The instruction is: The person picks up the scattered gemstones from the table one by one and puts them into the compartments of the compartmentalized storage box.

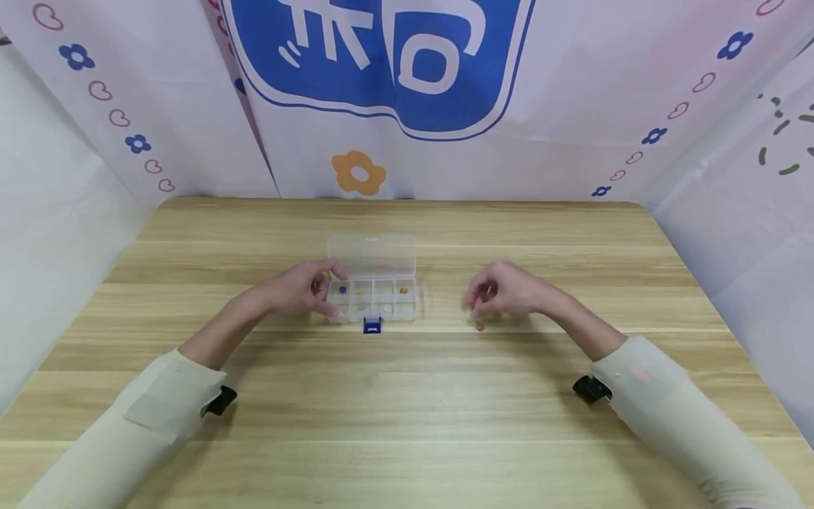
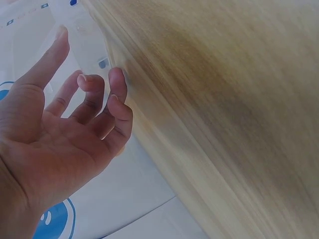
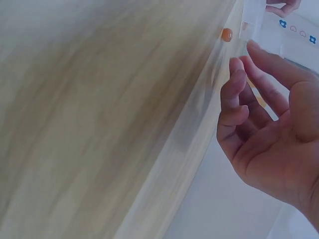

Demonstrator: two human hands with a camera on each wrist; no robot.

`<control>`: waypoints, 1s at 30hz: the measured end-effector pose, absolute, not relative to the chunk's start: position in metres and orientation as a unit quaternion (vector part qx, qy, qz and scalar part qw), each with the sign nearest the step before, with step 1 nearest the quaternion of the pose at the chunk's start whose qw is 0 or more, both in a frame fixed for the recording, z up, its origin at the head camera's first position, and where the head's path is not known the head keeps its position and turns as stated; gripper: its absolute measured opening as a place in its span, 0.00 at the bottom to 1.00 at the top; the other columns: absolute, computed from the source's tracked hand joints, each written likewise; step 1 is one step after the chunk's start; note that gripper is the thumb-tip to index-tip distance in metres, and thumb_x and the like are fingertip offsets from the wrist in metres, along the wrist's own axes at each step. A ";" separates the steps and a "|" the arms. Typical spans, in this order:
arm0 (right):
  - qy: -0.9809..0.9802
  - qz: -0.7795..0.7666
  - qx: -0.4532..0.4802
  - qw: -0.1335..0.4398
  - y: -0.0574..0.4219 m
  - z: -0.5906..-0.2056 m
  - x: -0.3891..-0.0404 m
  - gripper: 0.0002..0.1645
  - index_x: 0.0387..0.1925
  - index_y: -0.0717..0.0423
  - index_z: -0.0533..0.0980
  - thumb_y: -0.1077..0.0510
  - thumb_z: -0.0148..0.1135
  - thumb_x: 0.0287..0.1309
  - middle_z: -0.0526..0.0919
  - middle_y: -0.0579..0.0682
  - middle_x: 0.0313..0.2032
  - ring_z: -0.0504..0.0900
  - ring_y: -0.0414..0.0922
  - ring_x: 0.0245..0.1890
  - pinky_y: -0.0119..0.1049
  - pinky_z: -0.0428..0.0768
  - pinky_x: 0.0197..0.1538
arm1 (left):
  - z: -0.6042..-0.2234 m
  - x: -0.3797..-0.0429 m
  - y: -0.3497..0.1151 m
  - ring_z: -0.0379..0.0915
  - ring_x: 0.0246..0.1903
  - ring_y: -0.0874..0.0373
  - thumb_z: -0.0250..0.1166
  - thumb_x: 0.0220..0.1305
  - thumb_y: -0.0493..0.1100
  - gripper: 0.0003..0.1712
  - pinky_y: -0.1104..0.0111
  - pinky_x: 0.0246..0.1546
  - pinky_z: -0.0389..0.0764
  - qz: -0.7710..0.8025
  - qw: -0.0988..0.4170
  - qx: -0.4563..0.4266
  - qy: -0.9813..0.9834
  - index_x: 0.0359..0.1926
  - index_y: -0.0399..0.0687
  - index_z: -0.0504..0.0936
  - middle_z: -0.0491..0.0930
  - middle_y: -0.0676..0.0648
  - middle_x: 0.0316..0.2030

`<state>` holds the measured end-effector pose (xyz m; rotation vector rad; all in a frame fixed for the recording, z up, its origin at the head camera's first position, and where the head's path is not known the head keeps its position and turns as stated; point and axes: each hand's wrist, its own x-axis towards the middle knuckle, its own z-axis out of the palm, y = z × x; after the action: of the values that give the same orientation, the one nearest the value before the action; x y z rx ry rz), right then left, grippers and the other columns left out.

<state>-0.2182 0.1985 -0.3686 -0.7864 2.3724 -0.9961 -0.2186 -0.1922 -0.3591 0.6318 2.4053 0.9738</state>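
A clear plastic compartment box [image 1: 373, 319] lies on the table with its lid [image 1: 372, 256] folded back. My left hand [image 1: 302, 288] holds its left end, thumb at the front corner and a finger at the back. In the box, a blue piece [image 1: 343, 290] sits at back left and an orange piece [image 1: 403, 290] at back right; pale pieces in front compartments are hard to make out. My right hand [image 1: 505, 288], fingers bent and thumb near them, hovers by a small glossy orange bead-like piece [image 3: 227, 35] on the table. Nothing shows between its fingertips.
The box's blue latch [image 1: 372, 325] hangs at its front edge. A wood-grain table [image 1: 407, 410] carries everything. Behind it hangs a printed white cloth [image 1: 540, 170]. Black wrist mounts [image 1: 591, 389] stick out from both sleeves.
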 end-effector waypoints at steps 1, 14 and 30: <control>0.860 -0.358 -0.281 0.231 0.200 -0.369 -0.218 0.07 0.37 0.64 0.85 0.71 0.73 0.56 0.87 0.49 0.33 0.83 0.44 0.34 0.33 0.83 0.39 | -0.359 -0.219 -0.192 0.64 0.25 0.57 0.76 0.60 0.34 0.32 0.70 0.26 0.67 0.354 0.233 0.230 0.876 0.61 0.31 0.72 0.70 0.49 0.23; 0.852 -0.349 -0.296 0.253 0.206 -0.370 -0.211 0.10 0.31 0.62 0.83 0.65 0.80 0.52 0.84 0.48 0.30 0.80 0.42 0.31 0.29 0.79 0.35 | -0.358 -0.218 -0.192 0.63 0.24 0.58 0.76 0.60 0.35 0.33 0.70 0.26 0.68 0.355 0.234 0.235 0.874 0.62 0.30 0.72 0.69 0.49 0.22; 0.855 -0.335 -0.305 0.251 0.203 -0.373 -0.210 0.08 0.26 0.59 0.84 0.68 0.78 0.53 0.85 0.45 0.26 0.80 0.39 0.28 0.29 0.79 0.33 | -0.359 -0.218 -0.192 0.64 0.25 0.57 0.76 0.60 0.35 0.33 0.69 0.28 0.69 0.349 0.233 0.234 0.877 0.62 0.31 0.72 0.68 0.50 0.22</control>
<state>-0.2104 0.2027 -0.3733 -0.8315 2.3277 -0.9127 -0.2179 -0.1921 -0.3586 0.6424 2.4091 0.9587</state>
